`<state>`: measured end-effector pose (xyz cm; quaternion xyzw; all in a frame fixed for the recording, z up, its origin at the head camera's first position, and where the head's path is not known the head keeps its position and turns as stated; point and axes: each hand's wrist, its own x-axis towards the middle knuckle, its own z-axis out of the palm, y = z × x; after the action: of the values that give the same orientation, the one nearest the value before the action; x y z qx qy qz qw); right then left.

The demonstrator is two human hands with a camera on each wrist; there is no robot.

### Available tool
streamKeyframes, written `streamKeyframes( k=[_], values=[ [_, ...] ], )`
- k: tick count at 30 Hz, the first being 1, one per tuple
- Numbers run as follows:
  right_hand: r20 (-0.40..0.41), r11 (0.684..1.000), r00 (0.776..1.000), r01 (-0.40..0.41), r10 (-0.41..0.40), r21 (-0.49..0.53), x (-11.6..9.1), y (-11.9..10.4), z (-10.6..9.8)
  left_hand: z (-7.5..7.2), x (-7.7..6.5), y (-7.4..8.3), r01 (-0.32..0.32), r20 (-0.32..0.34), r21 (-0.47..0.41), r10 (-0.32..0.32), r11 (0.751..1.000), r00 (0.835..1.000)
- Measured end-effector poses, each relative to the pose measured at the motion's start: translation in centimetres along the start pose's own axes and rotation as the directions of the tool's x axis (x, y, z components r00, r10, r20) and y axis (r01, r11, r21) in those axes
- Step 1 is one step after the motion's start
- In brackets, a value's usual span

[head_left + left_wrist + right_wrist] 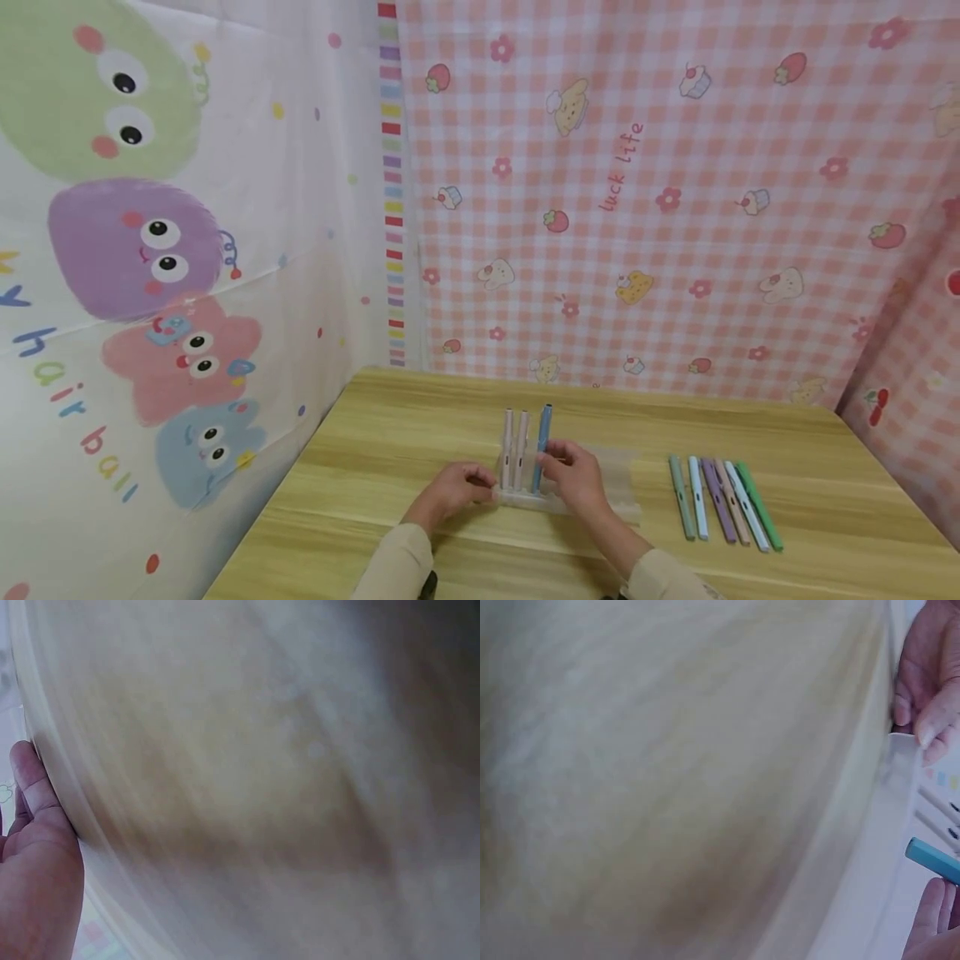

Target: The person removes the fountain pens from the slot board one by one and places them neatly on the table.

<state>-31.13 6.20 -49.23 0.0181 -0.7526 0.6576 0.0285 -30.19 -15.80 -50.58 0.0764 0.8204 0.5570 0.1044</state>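
My right hand (576,477) holds a blue pen (542,446) upright over a clear plastic pen stand (525,500). The pen's lower end is close to the stand's front strip. Left of it, two pale pink pens (507,450) stand side by side in the stand. My left hand (461,485) pinches the stand's left end between thumb and fingers. In the right wrist view, that left hand (934,679) grips a corner of the stand (900,769), and the blue pen's end (930,859) shows above the right fingers. The left wrist view shows only part of my left hand (41,847).
Several pens lie in a row on the table's right side, among them a purple pen (718,500) and a green pen (759,504). The wood-grain table (360,467) meets a checked pink cloth (652,250) behind and a cartoon-print cloth (300,208) on the left.
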Motion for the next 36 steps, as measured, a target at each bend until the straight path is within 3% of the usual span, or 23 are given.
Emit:
streamKeyframes(
  k=[6, 14, 24, 36],
  values=[
    [0.006, 0.996, 1.000, 0.028, -0.029, 0.083, -0.3, -1.7, -0.7, -0.1, 0.0, -0.1, -0.013, -0.001, 0.000, 0.013, 1.000, 1.000],
    [0.023, 0.993, 1.000, -0.015, 0.013, 0.113, -0.8, -2.9, -3.1, -0.1, 0.1, -0.3, -0.026, 0.002, 0.018, 0.026, 1.000, 1.000],
    [0.019, 0.993, 0.999, -0.042, 0.040, 0.109, -1.2, -3.3, -7.2, 0.1, -0.1, 0.2, -0.007, 0.016, 0.021, 0.006, 1.000, 1.000],
    [0.026, 0.991, 0.995, -0.096, 0.094, 0.092, -1.6, -2.7, -13.0, 0.1, 0.1, -0.2, -0.032, 0.006, -0.003, 0.032, 0.999, 0.999]
  ],
)
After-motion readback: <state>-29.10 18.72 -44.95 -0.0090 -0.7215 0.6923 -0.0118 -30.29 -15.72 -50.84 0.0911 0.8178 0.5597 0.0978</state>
